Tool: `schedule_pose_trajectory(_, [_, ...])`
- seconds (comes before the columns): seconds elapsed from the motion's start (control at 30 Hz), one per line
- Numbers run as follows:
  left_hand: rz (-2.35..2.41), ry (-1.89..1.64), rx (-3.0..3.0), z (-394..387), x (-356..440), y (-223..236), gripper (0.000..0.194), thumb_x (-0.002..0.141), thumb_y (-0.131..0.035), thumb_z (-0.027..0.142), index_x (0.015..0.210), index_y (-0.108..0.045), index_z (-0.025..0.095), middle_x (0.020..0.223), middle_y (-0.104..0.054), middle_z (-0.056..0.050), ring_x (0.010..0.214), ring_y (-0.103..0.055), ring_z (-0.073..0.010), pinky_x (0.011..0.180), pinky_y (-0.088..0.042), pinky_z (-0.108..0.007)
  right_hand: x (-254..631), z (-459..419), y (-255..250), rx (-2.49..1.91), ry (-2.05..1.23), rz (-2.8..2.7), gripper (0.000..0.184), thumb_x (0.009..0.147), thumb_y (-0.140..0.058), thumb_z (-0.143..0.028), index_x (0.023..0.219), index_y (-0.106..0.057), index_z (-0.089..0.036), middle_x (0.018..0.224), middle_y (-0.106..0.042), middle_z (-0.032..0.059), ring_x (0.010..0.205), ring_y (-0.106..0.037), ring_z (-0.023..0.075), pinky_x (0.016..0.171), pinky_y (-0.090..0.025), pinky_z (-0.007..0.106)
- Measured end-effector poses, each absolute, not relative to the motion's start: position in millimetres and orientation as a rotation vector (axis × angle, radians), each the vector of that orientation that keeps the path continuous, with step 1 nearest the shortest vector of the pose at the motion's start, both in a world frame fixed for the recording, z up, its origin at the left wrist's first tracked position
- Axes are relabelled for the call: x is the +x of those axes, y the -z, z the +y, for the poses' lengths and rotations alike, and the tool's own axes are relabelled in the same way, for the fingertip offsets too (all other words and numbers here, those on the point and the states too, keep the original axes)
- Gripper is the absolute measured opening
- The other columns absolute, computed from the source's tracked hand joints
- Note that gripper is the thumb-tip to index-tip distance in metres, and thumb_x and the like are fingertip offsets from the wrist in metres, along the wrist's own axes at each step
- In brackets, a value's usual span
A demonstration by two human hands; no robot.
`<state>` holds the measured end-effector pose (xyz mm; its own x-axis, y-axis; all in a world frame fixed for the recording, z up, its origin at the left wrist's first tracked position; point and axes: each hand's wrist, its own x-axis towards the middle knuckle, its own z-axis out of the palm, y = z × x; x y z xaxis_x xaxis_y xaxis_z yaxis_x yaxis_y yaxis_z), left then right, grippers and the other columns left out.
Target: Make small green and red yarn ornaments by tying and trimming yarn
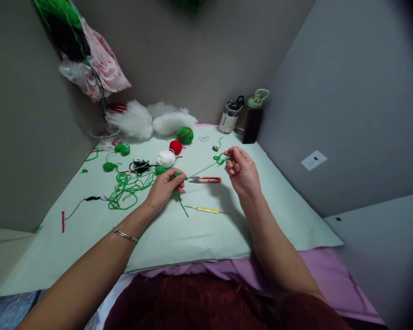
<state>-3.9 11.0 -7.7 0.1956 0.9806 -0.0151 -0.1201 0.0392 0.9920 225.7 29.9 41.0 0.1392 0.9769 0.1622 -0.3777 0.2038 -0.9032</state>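
My left hand (167, 187) pinches a small green crocheted piece, largely hidden by the fingers, with a green tail hanging below it. From there a strand of green yarn (204, 170) stretches to my right hand (241, 167), which is raised on the right with its fingertips pressed together on the yarn end. A needle may be in those fingertips, but it is too small to make out. Between the hands lie thread snips (209, 180) with orange handles. Nearer to me rests a crochet hook (206, 210) with a yellow grip.
Loose green yarn (125, 188) sprawls left, beside a black yarn tangle (140, 166). Behind are a white yarn ball (165, 158), a red ball (175, 147), a green ball (186, 134) and white stuffing (134, 121). A pen cup (228, 121) and a bottle (256, 103) stand back right.
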Motion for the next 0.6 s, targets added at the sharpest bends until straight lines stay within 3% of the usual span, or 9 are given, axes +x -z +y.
schedule_pose_trajectory(0.23, [0.972,-1.134,1.084,16.0,-7.6,10.4,0.037,0.069,-0.084,0.046,0.087,-0.070,0.017,0.081,-0.066,0.001,0.066,-0.068,-0.0122,0.071,-0.056,-0.025,228.9,30.3,-41.8,-0.864,-1.167,-0.960,0.031,0.071,-0.083,-0.042,0.088,-0.069,-0.020,0.070,-0.055,-0.0041,0.050,-0.039,0.0032,0.042,-0.028,0.017])
schedule_pose_trajectory(0.37, [0.953,-1.120,1.105,13.7,-8.1,8.1,0.036,0.069,-0.084,0.042,0.093,-0.072,0.018,0.087,-0.069,-0.001,0.074,-0.071,-0.0156,0.078,-0.057,-0.029,215.6,21.6,-37.4,-0.985,-1.170,-1.281,0.025,0.077,-0.078,-0.040,0.089,-0.073,-0.019,0.066,-0.054,-0.0032,0.052,-0.041,0.0069,0.046,-0.032,0.022])
schedule_pose_trajectory(0.6, [0.953,-1.107,1.149,12.4,-9.2,8.3,0.032,0.072,-0.081,0.041,0.094,-0.070,0.021,0.088,-0.069,0.000,0.078,-0.071,-0.0154,0.081,-0.055,-0.029,200.2,7.5,-28.7,-1.023,-0.578,-1.955,0.013,0.093,-0.064,-0.025,0.093,-0.077,-0.020,0.075,-0.056,0.0003,0.068,-0.051,0.0114,0.064,-0.039,0.027])
